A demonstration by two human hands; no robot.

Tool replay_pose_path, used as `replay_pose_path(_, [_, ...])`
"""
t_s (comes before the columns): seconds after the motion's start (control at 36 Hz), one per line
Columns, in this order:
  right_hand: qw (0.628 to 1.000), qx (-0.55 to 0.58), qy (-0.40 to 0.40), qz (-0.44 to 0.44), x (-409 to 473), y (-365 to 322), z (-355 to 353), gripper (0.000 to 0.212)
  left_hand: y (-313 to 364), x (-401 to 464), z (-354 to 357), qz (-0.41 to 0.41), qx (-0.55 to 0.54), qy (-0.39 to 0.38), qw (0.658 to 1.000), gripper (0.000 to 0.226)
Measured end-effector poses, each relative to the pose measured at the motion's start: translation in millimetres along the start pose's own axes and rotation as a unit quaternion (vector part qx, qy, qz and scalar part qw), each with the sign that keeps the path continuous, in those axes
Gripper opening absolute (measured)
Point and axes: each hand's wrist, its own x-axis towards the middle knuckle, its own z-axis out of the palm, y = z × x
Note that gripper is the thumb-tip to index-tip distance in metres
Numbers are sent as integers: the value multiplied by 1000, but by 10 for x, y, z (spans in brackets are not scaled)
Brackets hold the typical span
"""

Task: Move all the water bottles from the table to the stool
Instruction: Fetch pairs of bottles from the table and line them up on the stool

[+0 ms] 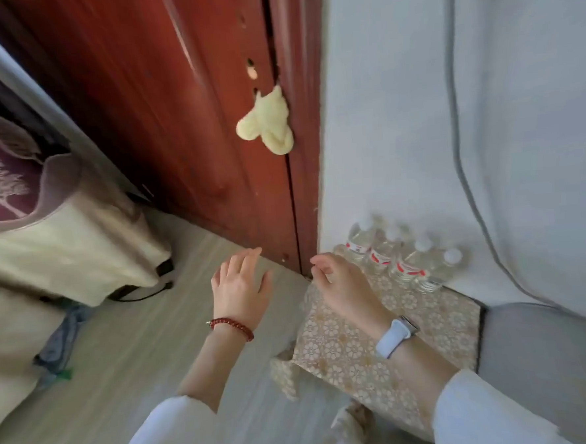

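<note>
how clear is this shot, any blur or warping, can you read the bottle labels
Head view: soft daylight with no harsh glare; wide-angle bending curves the door and the wall cable; motion blur smears the water bottles, so their red labels are unreadable; both hands, left hand and right hand, are slightly soft.

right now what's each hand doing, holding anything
Left hand: open, fingers spread, holding nothing.
Right hand: open, fingers loosely curled, holding nothing, beside the water bottles.
</note>
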Motion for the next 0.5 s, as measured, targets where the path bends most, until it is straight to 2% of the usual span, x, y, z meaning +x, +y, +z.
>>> replay_pose_path(0.17, [991, 4, -90, -97, -263, -1402, 1064, 27, -1386, -796, -1220, -115, 6, 101, 988, 38])
replay_pose_path(0.28, [971, 5, -182, -155, -687, -2348, 1976, 28, -2381, -1656, -2010, -190, 22, 158, 969, 39])
replay_pose_path(0.36, [952, 8, -227, -203, -1048, -2999, 2745, 25, -3112, -2370, -2517, -265, 24, 198, 943, 37])
replay_pose_path(0.44, [923, -13, -282, -262, -1488, -3591, 3512, 24, -3723, -3136, -2948, -349, 17, 236, 907, 46])
replay_pose_path(0.5, [894, -42, -327, -305, -1836, -3940, 3967, 26, -4040, -3649, -3141, -400, 16, 258, 879, 38])
